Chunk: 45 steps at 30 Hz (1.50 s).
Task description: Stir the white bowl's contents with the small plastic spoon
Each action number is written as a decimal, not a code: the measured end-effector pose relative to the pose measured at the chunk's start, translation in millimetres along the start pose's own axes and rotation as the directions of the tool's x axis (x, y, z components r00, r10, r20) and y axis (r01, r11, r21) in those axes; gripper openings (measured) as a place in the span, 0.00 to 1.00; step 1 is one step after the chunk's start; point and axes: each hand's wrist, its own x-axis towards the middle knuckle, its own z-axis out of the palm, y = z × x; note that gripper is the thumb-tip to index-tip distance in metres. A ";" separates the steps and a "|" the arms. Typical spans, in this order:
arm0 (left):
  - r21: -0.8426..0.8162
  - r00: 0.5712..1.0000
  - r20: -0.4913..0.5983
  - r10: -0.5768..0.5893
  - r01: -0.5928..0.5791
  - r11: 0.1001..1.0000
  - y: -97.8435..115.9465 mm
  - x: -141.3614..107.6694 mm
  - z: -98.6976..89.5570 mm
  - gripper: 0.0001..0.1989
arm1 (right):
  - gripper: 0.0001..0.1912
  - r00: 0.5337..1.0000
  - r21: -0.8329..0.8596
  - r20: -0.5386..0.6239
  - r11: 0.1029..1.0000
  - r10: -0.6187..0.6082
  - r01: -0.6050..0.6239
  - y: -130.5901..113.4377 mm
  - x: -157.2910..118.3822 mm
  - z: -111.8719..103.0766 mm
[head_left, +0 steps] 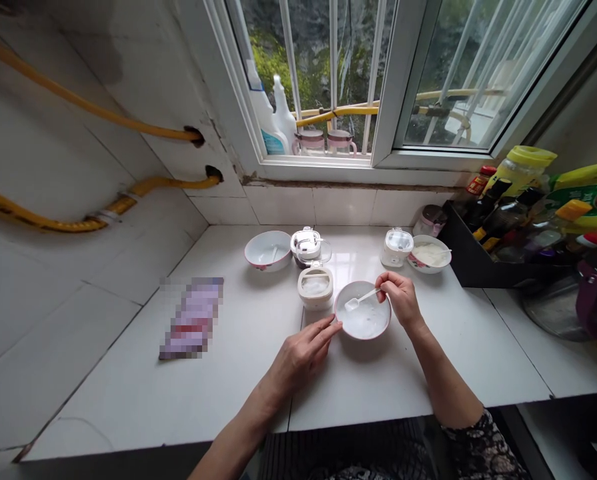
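My right hand [399, 300] pinches the handle of a small white spoon [361, 300], whose scoop end is over the inside of a white bowl [363, 330] with a pink rim. Some white matter seems to lie in that bowl. My left hand [305, 350] has its fingers stretched out, the tips touching the bowl's left rim. Just behind them stands a cream seasoning jar [315, 288] with white contents. Another jar [307, 245], with a clear lid, is behind it, beside a larger white bowl [268, 252] in which a small spoon lies.
At the back right are a lidded jar [397, 247] and a small bowl of white grains [428, 255] with a spoon. A black bin [458, 257] of bottles stands further right. A blurred purple packet [193, 319] lies left. Spray bottles [283, 117] stand at the window.
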 end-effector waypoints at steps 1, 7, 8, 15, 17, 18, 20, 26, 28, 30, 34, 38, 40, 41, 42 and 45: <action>0.002 1.000 -0.007 0.001 -0.001 1.000 0.0 0.0 0.4 0.24 | 0.06 1.000 0.030 -0.004 1.000 0.010 -0.010 0.4 0.8 -0.3; 0.010 1.000 -0.027 -0.004 0.004 1.000 0.0 -0.2 2.9 0.24 | 0.05 0.999 0.132 -0.010 0.991 -0.030 0.031 0.9 -0.1 9.2; 0.012 1.000 -0.028 -0.003 0.004 1.000 0.0 -0.3 2.9 0.23 | 0.05 0.998 0.125 -0.012 0.990 -0.067 0.068 0.9 -1.6 13.1; 0.028 1.000 -0.027 0.003 -0.002 1.000 0.6 -1.1 3.2 0.23 | 0.08 0.775 -0.350 0.156 0.699 -0.613 0.624 2.0 -11.7 34.1; 0.028 1.000 -0.028 0.005 -0.004 1.000 0.7 -1.0 3.6 0.23 | 0.11 0.642 -0.432 0.275 0.505 -0.715 0.747 0.9 -12.5 33.6; 0.028 1.000 -0.026 0.005 -0.004 1.000 0.7 -0.8 3.7 0.23 | 0.12 0.602 -0.451 0.303 0.445 -0.739 0.774 -0.1 -12.8 32.0; 0.026 1.000 -0.026 0.004 -0.003 1.000 0.5 -0.6 3.8 0.23 | 0.12 0.580 -0.474 0.286 0.414 -0.763 0.777 -2.2 -13.4 26.3; 0.017 1.000 -0.022 0.003 -0.003 1.000 -0.6 -0.1 2.9 0.25 | 0.10 0.727 -0.508 0.083 0.599 -0.681 0.619 -1.9 -10.9 1.1; 0.013 1.000 -0.028 0.003 -0.003 1.000 -0.8 -0.3 2.9 0.25 | 0.10 0.777 -0.545 0.119 0.614 -0.618 0.571 1.7 -7.8 -2.9; 0.014 1.000 -0.030 -0.001 0.002 1.000 -1.0 -0.5 3.1 0.25 | 0.10 0.809 -0.574 0.178 0.608 -0.560 0.548 5.4 -5.3 -2.8; 0.016 1.000 -0.023 -0.001 0.001 1.000 -1.1 -0.6 3.0 0.24 | 0.10 0.850 -0.571 0.275 0.635 -0.448 0.520 8.9 -4.9 3.8; 0.013 1.000 -0.022 -0.010 0.010 1.000 -0.7 -0.1 2.6 0.23 | 0.10 0.888 -0.520 0.270 0.721 -0.371 0.459 8.3 -6.7 7.3; 0.015 1.000 -0.020 -0.010 0.010 1.000 -0.7 -0.1 2.6 0.23 | 0.10 0.916 -0.485 0.223 0.777 -0.334 0.401 7.8 -6.3 6.6; 0.017 1.000 -0.021 -0.008 0.008 1.000 -0.8 -0.1 2.6 0.23 | 0.10 0.930 -0.457 0.199 0.810 -0.309 0.367 7.5 -5.9 5.9; 0.018 1.000 -0.022 -0.005 0.006 1.000 -0.9 -0.3 2.7 0.23 | 0.09 0.945 -0.420 0.177 0.847 -0.277 0.327 7.2 -5.3 5.3; 0.022 1.000 -0.019 -0.009 0.010 1.000 -1.0 -0.7 2.9 0.23 | 0.08 0.980 -0.268 0.132 0.947 -0.146 0.177 5.7 -3.8 3.7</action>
